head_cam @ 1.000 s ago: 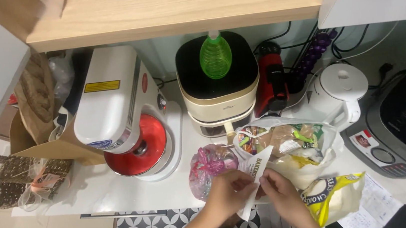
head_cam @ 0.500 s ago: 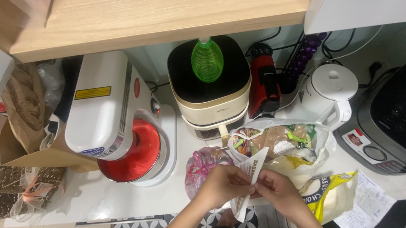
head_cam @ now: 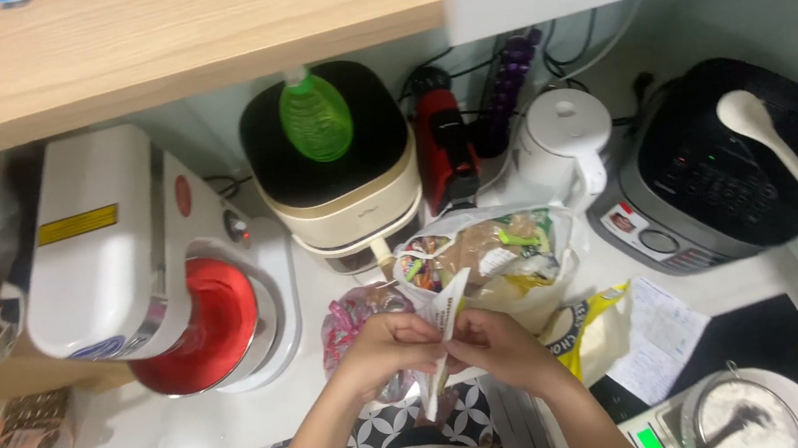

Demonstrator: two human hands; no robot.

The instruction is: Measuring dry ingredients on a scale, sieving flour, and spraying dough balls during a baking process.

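Crowding the white countertop (head_cam: 175,445) in the head view, appliances fill nearly everything back to the wall: a white stand mixer with a red bowl (head_cam: 143,280) at centre left, a cream and black cooker topped by a green bottle (head_cam: 335,176) at upper middle, a white kettle (head_cam: 559,148) and a black rice cooker with a white spoon (head_cam: 724,165) at right. Open room is left only along the counter's front edge at lower left (a narrow strip beside the patterned floor). Low in the middle, the left hand (head_cam: 383,349) and right hand (head_cam: 501,347) meet, fingers pinched together on a small white paper packet (head_cam: 444,323), held upright between them just in front of a clear plastic bag of groceries (head_cam: 487,259).
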